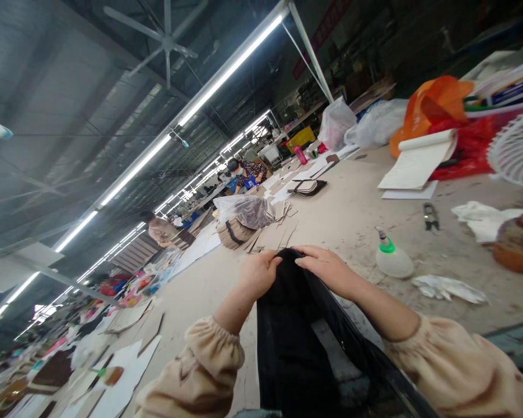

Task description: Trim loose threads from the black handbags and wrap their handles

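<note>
A black piece of material (287,331) lies on the worktable (348,215) and runs from its far end down toward me. My left hand (259,273) is closed on the far left edge of that piece. My right hand (326,268) pinches the far right edge, fingers pressed together. The two hands sit close together at the top of the black piece. Both sleeves are beige with gathered cuffs.
A white squeeze bottle with a green collar (391,258) stands right of my hands. Scissors (430,216), white rags (448,287), a notepad (418,162), an orange bag (436,101) and a white fan guard (516,148) lie farther right. Cut cardboard pieces (274,229) and a plastic bag (244,212) lie ahead. Other people work at tables beyond.
</note>
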The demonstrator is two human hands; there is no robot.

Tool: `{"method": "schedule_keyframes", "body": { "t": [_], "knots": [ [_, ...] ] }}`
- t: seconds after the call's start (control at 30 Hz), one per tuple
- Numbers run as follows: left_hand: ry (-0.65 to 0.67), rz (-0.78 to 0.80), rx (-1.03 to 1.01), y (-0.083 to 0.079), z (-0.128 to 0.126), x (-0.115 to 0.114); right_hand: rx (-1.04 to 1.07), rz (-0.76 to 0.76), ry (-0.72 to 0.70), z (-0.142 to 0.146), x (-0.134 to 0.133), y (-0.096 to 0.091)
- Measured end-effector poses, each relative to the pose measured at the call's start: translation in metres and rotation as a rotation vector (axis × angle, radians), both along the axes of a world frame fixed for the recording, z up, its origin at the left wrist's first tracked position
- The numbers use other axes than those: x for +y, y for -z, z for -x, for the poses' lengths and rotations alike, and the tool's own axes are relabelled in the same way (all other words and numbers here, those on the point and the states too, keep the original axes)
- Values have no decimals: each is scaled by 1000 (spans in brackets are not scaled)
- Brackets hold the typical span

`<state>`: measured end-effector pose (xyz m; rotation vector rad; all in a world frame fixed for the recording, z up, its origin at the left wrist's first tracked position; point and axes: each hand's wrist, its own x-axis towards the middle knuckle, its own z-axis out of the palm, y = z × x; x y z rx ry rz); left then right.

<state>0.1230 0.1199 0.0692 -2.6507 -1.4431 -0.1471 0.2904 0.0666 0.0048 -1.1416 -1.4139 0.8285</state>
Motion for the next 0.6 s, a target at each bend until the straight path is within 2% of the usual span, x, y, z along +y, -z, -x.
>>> {"method": "schedule_keyframes", "body": {
  "t": [0.2, 0.43, 0.53, 0.6],
  "knots": [
    [150, 140, -131, -7, -16, 2, 1, -29, -34, 4, -2, -2],
    [136, 54, -125, -5, -26, 7, 1, 32, -32, -2, 0, -2],
    [130, 85, -163, -5, -24, 7, 28, 34, -37, -2, -1, -1],
    [122, 162, -224, -7, -21, 6, 44, 34, -48, -2, -2, -1]
  ]
}}
